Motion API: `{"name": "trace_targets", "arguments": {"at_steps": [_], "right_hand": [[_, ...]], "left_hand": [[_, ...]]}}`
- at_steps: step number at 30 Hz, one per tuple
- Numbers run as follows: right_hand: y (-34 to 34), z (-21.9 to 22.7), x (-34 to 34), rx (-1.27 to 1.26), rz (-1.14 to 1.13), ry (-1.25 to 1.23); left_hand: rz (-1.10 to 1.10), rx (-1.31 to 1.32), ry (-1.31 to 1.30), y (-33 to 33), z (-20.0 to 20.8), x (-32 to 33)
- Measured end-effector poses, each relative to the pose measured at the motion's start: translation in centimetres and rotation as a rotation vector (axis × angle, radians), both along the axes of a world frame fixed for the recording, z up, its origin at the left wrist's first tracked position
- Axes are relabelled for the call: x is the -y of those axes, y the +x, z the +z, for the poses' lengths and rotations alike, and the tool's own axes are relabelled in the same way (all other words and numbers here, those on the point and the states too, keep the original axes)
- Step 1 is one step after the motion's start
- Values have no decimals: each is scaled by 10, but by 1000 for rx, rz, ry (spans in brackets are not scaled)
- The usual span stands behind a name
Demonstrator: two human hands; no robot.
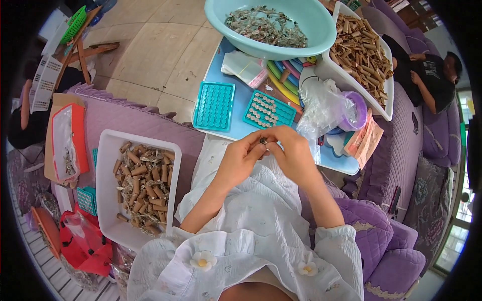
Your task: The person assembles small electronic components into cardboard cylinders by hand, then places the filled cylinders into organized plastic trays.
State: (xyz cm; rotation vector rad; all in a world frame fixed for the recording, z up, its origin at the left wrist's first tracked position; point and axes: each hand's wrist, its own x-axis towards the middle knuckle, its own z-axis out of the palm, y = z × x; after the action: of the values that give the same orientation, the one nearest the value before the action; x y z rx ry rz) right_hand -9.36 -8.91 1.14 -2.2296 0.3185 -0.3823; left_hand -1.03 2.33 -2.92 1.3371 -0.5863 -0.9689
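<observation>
Both hands meet over my lap, just in front of the low table. My left hand (pixel 242 156) and my right hand (pixel 290 151) pinch a small dark metallic-looking piece (pixel 263 141) between their fingertips. Its kind is too small to make out, and the fingers partly cover it. Just beyond the hands lies a teal tray (pixel 285 119) with round pale pieces set in many of its hollows. Left of it is a second teal tray (pixel 214 106), whose round hollows show no pale pieces.
A light-blue basin (pixel 321 42) of small clear-wrapped pieces stands at the table's far end. Brown cardboard tubes fill a white bin (pixel 387 103) at right and another (pixel 104 173) at left. A clear plastic bag (pixel 321 103) lies beside a purple tub (pixel 357 113). People sit at both sides.
</observation>
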Motion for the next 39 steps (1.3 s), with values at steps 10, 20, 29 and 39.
{"name": "trace_targets", "arguments": {"at_steps": [10, 20, 29, 39], "right_hand": [[4, 10, 50, -461, 221, 218], [22, 20, 109, -296, 349, 36], [89, 17, 378, -42, -608, -458], [106, 3, 416, -416, -467, -790]], "left_hand": [[-131, -10, 40, -15, -11, 13], [-65, -468, 20, 15, -10, 28], [33, -530, 13, 25, -10, 32], [68, -604, -13, 32, -14, 35]]}}
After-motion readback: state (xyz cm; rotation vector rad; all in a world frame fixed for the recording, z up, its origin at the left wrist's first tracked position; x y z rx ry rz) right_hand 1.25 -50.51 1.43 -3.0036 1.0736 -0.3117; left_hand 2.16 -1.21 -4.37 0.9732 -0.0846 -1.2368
